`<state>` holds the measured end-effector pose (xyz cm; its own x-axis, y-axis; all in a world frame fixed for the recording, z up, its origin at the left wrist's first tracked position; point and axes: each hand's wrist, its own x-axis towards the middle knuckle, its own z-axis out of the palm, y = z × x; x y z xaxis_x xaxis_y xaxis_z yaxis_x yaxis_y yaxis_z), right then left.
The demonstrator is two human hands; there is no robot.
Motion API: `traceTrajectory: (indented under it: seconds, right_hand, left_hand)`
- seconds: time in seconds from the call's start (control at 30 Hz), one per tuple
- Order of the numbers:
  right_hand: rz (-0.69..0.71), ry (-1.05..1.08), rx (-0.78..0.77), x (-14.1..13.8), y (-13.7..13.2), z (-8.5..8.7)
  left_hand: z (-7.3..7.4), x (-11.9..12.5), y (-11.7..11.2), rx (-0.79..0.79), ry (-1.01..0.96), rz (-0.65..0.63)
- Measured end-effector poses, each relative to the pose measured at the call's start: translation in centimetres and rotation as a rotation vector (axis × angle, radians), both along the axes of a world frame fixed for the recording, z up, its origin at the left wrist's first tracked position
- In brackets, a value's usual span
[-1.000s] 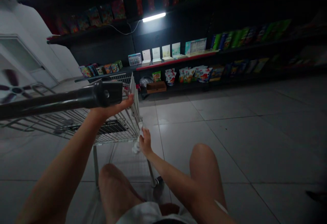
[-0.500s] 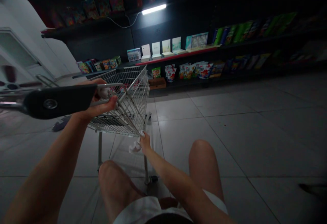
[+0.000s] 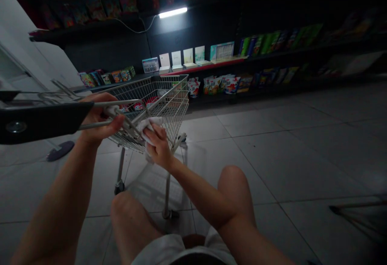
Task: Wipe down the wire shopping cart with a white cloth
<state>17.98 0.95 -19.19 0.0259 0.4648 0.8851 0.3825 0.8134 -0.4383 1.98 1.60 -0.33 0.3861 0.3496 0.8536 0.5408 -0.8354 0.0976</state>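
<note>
A wire shopping cart [image 3: 178, 110] stands in front of me, its dark handle end [image 3: 42, 122] reaching in from the left. My left hand [image 3: 98, 116] is closed around the metal bars beside that handle. A small whitish piece shows between its thumb and fingers; I cannot make out what it is. My right hand [image 3: 159, 146] is closed on a crumpled white cloth [image 3: 149, 126], pressing it against the bars at the cart's near end. Part of the cloth hangs below the fingers.
Dark shelves behind the cart hold boxes [image 3: 222, 51], snack bags [image 3: 229, 84] and tube-shaped packs [image 3: 267, 43], under a lit lamp [image 3: 173, 13]. A round dark base [image 3: 60, 151] stands left on the tiled floor [image 3: 272, 148]. Thin dark legs [image 3: 347, 208] show at the right.
My right hand has moved up with the white cloth, from the cart's lower corner to its upper near-end bars. My left hand keeps its hold; the view has shifted slightly.
</note>
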Motion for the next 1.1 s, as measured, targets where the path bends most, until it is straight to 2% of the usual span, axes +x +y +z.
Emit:
traceTrajectory:
  seconds: [0.03, 0.1, 0.17, 0.2, 0.23, 0.27, 0.3, 0.33, 0.4, 0.47, 0.5, 0.53, 0.57, 0.6, 0.63, 0.73, 0.8, 0.87, 0.9, 0.97, 1.03, 1.1]
  right_hand:
    - [-0.016, -0.061, 0.002, -0.2, 0.5, -1.8]
    - [-0.064, -0.119, -0.049, -0.4, 1.2, -6.6]
    - [-0.09, -0.13, -0.137, -0.2, 1.3, -11.0]
    - [-0.086, -0.116, -0.17, 0.0, 1.1, -12.3]
    - [-0.072, -0.095, -0.186, 0.2, 0.8, -12.7]
    - [-0.054, -0.069, -0.18, 0.4, 0.4, -12.2]
    - [-0.037, -0.045, -0.155, 0.6, -0.1, -10.7]
    - [-0.029, -0.03, -0.114, 0.7, -0.6, -8.4]
    - [-0.027, -0.057, -0.019, 0.4, -1.3, -2.6]
    - [-0.048, -0.178, 0.053, -0.6, -1.5, 2.8]
    - [-0.058, -0.243, 0.076, -1.4, -1.3, 4.5]
    - [-0.069, -0.295, 0.091, -2.2, -0.9, 5.3]
    - [-0.078, -0.329, 0.096, -3.1, -0.4, 5.1]
    - [-0.081, -0.347, 0.092, -3.8, 0.3, 4.0]
    - [-0.08, -0.348, 0.079, -4.4, 1.0, 2.1]
    - [-0.039, -0.343, -0.035, -4.8, 2.4, -6.0]
    - [-0.014, -0.359, -0.222, -3.9, 2.4, -11.3]
    - [0.019, -0.374, -0.392, -2.5, 1.9, -14.9]
    - [0.03, -0.377, -0.448, -1.8, 1.6, -15.9]
    - [0.039, -0.374, -0.502, -0.6, 1.3, -16.6]
    - [0.053, -0.366, -0.521, 0.2, 1.7, -15.8]
    - [0.085, -0.367, -0.522, 0.7, 2.5, -13.9]
  left_hand:
    - [0.0, -0.1, 0.1, 0.032, 0.037, -0.047]
    - [-0.1, -0.6, 0.4, 0.126, 0.072, -0.118]
    - [-0.6, -1.2, 0.9, 0.187, 0.022, -0.105]
    - [-1.0, -1.5, 1.2, 0.2, -0.015, -0.091]
    - [-1.4, -1.9, 1.4, 0.202, -0.062, -0.077]
    - [-1.8, -2.2, 1.7, 0.188, -0.112, -0.065]
    - [-2.2, -2.6, 1.8, 0.163, -0.164, -0.059]
    - [-2.5, -2.8, 1.9, 0.137, -0.214, -0.057]
    - [-2.9, -3.3, 1.9, 0.068, -0.282, -0.057]
    - [-2.9, -3.7, 1.7, -0.005, -0.302, -0.07]
    - [-2.8, -3.8, 1.6, -0.025, -0.304, -0.079]
    - [-2.7, -3.9, 1.6, -0.04, -0.311, -0.082]
    - [-2.6, -3.9, 1.5, -0.057, -0.327, -0.084]
    - [-2.5, -4.0, 1.5, -0.076, -0.349, -0.08]
    - [-2.4, -4.0, 1.5, -0.092, -0.372, -0.069]
    - [-2.3, -4.2, 1.6, -0.136, -0.423, -0.042]
    - [-2.4, -4.4, 1.8, -0.124, -0.44, -0.042]
    - [-2.6, -4.7, 2.0, -0.105, -0.456, -0.066]
    - [-2.8, -4.7, 2.1, -0.088, -0.463, -0.074]
    - [-3.0, -4.8, 2.4, -0.054, -0.477, -0.089]
    - [-3.1, -4.7, 2.6, -0.02, -0.501, -0.124]
    - [-3.2, -4.6, 2.7, -0.011, -0.523, -0.182]
